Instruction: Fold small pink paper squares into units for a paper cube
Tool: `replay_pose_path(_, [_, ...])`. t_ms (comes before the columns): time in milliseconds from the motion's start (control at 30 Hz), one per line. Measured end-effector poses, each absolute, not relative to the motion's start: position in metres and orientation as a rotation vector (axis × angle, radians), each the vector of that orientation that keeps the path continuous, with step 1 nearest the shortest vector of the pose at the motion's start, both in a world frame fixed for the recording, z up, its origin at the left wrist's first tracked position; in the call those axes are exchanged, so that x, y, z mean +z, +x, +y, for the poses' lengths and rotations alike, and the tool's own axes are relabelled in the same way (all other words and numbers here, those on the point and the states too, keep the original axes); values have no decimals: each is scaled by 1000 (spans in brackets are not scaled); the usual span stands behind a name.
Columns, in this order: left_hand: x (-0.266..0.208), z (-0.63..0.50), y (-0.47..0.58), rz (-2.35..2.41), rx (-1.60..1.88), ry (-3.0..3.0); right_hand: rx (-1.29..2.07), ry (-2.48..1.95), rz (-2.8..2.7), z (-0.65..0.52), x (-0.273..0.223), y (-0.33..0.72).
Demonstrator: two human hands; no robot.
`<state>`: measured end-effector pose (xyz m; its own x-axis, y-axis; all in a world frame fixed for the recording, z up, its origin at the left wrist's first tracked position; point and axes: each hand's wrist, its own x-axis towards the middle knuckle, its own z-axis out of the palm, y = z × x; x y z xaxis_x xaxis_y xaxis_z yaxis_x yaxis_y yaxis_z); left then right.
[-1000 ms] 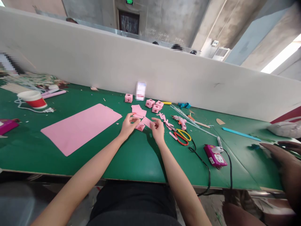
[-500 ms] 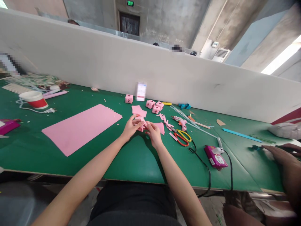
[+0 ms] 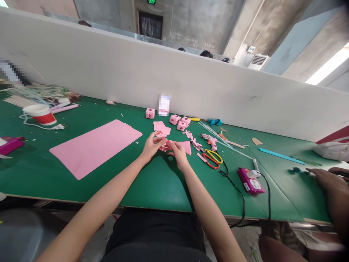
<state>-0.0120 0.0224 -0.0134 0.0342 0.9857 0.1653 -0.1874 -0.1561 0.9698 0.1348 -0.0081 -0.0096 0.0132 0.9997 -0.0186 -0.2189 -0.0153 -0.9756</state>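
Between my two hands is a folded pink paper piece (image 3: 164,147), partly hidden by my fingers. My left hand (image 3: 151,146) is closed on its left side, and my right hand (image 3: 177,152) pinches its right side. Just beyond lie small pink paper squares (image 3: 161,128). Several pink paper cubes with dark diamond-shaped openings stand farther back, one cube (image 3: 150,113) apart from the cluster (image 3: 180,122). A pink sheet (image 3: 186,147) lies beside my right hand, with pink scraps (image 3: 192,139) and scissors (image 3: 212,158) with red and yellow handles to its right.
A large pink sheet (image 3: 95,149) covers the table's left part. A pink glue gun (image 3: 211,141) lies right, its black cord near a magenta box (image 3: 251,180). A paper cup (image 3: 40,114) stands far left. Another person's hand (image 3: 321,178) is at the right edge. A white partition (image 3: 120,69) runs behind.
My fingers have shifted slightly on the folded pink paper, which now shows less above them. The whole view has moved a little; the other things on the table keep their places.
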Motion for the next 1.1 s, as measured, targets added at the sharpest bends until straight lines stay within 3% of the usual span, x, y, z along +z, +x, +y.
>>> replay_pose_path(600, [-7,18,-12,1005,1364,1197,1376,-1048,-917,4,-24,140])
replay_pose_path(833, [-9,18,-14,1094,1410,1256,1194,-1055,-933,2,-19,144])
replay_pose_path(1100, [-13,19,-14,1111,1436,1415,1345,-966,-919,1,-13,146])
